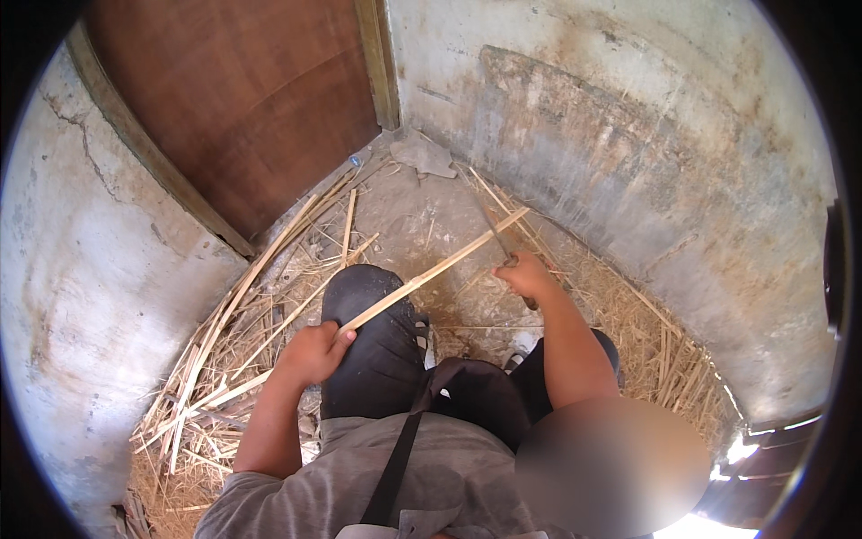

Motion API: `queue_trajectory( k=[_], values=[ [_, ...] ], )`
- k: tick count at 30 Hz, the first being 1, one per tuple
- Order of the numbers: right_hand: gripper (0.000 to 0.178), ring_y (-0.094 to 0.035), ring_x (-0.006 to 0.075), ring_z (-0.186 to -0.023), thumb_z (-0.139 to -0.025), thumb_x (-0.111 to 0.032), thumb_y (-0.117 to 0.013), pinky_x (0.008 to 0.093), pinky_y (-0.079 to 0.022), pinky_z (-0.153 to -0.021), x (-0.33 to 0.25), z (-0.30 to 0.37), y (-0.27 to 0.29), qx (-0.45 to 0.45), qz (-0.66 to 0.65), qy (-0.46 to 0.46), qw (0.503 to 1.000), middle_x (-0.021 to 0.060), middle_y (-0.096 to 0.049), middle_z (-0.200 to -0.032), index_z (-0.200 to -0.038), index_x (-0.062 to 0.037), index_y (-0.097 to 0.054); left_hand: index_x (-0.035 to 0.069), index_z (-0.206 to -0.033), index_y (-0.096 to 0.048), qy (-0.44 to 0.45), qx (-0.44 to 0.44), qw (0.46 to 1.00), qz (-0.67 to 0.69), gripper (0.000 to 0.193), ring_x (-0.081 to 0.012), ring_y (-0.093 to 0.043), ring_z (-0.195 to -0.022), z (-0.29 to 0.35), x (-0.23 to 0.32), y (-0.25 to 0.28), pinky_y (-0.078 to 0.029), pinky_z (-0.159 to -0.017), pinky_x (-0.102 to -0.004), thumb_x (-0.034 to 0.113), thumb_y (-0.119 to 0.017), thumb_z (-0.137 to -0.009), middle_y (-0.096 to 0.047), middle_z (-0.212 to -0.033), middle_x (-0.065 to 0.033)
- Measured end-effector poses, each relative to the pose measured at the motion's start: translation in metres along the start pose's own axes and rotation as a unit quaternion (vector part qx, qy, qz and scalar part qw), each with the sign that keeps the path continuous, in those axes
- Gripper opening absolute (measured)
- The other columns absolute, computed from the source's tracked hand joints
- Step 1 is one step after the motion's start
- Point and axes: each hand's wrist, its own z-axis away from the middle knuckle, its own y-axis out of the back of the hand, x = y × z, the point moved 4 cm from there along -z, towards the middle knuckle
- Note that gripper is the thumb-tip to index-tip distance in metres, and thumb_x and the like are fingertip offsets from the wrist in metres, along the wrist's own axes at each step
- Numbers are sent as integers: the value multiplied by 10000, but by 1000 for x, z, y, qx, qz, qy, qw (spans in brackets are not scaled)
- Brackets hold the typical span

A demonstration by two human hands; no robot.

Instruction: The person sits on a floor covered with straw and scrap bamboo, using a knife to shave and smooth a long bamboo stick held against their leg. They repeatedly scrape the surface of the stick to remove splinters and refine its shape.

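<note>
A long, pale strip of split bamboo or wood (429,275) slants up and to the right across my left knee. My left hand (314,352) is closed around its lower end, thumb on top. In my right hand (528,277) is a knife (496,232), gripped by its handle, whose butt shows below the fist. The narrow, dark blade points up and away, crossing the strip close to its far end. Whether the edge touches the strip I cannot tell.
Long strips (235,296) lie piled at the left beside a brown door (242,99). Shavings and short pieces (669,373) cover the floor at the right, along a stained wall (611,135). A flat stone-like slab (424,156) rests in the far corner.
</note>
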Motion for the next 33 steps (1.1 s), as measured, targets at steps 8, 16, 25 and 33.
queue_trajectory(
  k=[8,16,25,33],
  values=[
    [705,-677,413,-1068,-792,-462,-780,467,-528,-938,-82,52,-48,-165,161,242,943,250,-707,-1151,-1264,46,-654,-2,-921,-618,-1,-6,1000,-2,511,-482,-639,-849,-1,-9,-3,-484,-770,-535,492,-532,-1023,-655,-842,-279],
    [770,-643,416,-1168,-812,-463,-775,459,-510,-975,-5,3,-5,-45,-73,-41,995,292,-662,-1242,-1304,103,-605,-14,-889,-624,15,6,1000,4,538,-496,-655,-846,-1,-1,-1,-507,-781,-555,504,-542,-1010,-675,-820,-283],
    [578,-669,431,-1064,-801,-419,-775,474,-526,-942,-61,42,-46,-109,130,229,959,252,-709,-1109,-1190,1,-698,-4,-899,-626,10,2,1000,-3,547,-474,-648,-830,-3,-5,-4,-496,-762,-531,526,-544,-1006,-657,-807,-268],
    [626,-655,428,-1123,-801,-449,-774,465,-518,-967,-11,4,-26,-11,54,112,992,273,-683,-1196,-1211,18,-690,-2,-881,-611,12,14,1000,-2,543,-498,-662,-847,-2,-1,-4,-517,-782,-560,524,-548,-1002,-678,-815,-281]
  ],
)
